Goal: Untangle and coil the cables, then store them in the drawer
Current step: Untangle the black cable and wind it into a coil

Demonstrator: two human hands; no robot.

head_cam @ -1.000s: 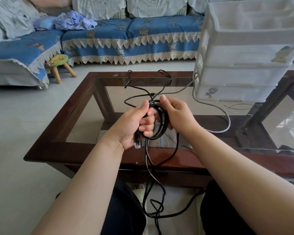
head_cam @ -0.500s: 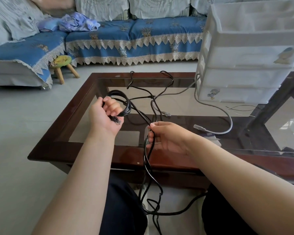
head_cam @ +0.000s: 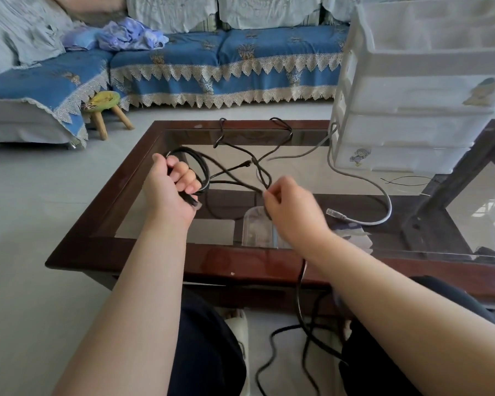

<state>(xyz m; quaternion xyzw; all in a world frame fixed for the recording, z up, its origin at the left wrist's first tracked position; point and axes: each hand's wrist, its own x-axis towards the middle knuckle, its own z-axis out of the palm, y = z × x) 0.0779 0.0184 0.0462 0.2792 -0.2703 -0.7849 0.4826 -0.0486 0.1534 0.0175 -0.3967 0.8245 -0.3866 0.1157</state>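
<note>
My left hand [head_cam: 173, 190] is closed around a small coil of the black cable [head_cam: 203, 167], with its plug end poking out below my fingers. A strand runs from the coil across the glass to my right hand [head_cam: 292, 210], which pinches it. From there the black cable drops over the table's near edge and lies in loose loops on the floor between my legs. More black loops lie at the table's far edge. A grey cable [head_cam: 380, 192] curves on the glass beside the white drawer unit [head_cam: 417, 90], its plug free at the near end.
The glass-topped wooden coffee table [head_cam: 103, 247] fills the middle. A thin black wire [head_cam: 406, 181] lies near the drawer unit's base. A small wooden stool [head_cam: 105, 107] stands on the floor at the left, in front of a blue-covered sofa [head_cam: 226, 64].
My hands have separated: the left carried the coil to the left, and the right slid along the strand and rose to the right, drawing cable up from the floor.
</note>
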